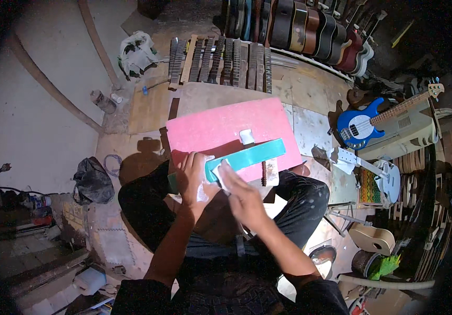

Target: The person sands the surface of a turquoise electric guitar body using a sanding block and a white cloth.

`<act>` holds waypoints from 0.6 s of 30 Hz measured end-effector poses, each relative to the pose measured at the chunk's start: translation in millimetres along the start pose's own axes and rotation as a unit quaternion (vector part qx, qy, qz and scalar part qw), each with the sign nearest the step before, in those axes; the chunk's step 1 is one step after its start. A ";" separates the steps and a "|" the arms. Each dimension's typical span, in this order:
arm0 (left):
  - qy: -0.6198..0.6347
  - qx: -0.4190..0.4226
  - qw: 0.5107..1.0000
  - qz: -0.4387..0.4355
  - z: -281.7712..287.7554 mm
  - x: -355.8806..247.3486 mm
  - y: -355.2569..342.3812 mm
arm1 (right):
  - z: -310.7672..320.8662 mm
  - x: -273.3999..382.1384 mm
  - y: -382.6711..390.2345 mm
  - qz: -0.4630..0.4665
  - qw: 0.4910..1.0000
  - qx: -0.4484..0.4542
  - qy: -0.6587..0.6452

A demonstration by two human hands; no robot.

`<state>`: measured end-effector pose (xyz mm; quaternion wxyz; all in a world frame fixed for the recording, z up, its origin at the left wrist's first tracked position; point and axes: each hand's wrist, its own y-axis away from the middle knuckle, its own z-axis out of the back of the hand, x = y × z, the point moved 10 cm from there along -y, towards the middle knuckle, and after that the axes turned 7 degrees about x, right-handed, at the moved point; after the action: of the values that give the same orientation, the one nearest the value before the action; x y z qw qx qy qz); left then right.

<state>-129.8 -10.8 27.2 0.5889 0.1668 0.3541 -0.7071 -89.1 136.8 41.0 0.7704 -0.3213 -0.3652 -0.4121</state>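
Observation:
A long teal piece [249, 155] with flat sides lies at a slant above a pink board [215, 126] in front of my crossed legs. My left hand [193, 181] grips it near its left end, with white residue on the thumb and palm. My right hand [239, 191] is closed on a white pad [217, 169], cloth or paper, pressed against the teal piece beside my left hand. A small white folded piece [247, 136] sits on the pink board just behind the teal piece. Beside the board's front edge is a pale block [271, 171].
Fretboards [218, 62] lie in a row beyond the board, with several guitar bodies [298, 29] racked behind. At right are a blue bass [356, 131], a white guitar [388, 184] and a wooden one [367, 237]. A black bag [92, 181] lies left, near the wall [37, 110].

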 end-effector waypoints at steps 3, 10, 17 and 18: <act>-0.008 -0.003 1.000 -0.008 6.7 -16.9 -3.4 | 30.6 -48.1 -4.3 -0.104 0.990 -0.013 0.098; -0.010 -0.010 1.000 -0.008 0.4 -0.5 2.0 | -6.1 4.1 -2.9 -0.043 0.997 0.054 -0.040; -0.012 -0.007 1.000 0.000 5.3 -6.9 1.5 | 1.9 -14.7 -4.3 -0.085 0.996 0.016 -0.019; -0.005 -0.004 1.000 0.000 3.4 -3.2 2.1 | -0.2 11.2 -4.1 -0.034 0.997 0.017 -0.060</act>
<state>-126.4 -10.9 31.0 0.5914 0.1610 0.3540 -0.7064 -88.2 130.3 51.0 0.7380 -0.3193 -0.4289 -0.4117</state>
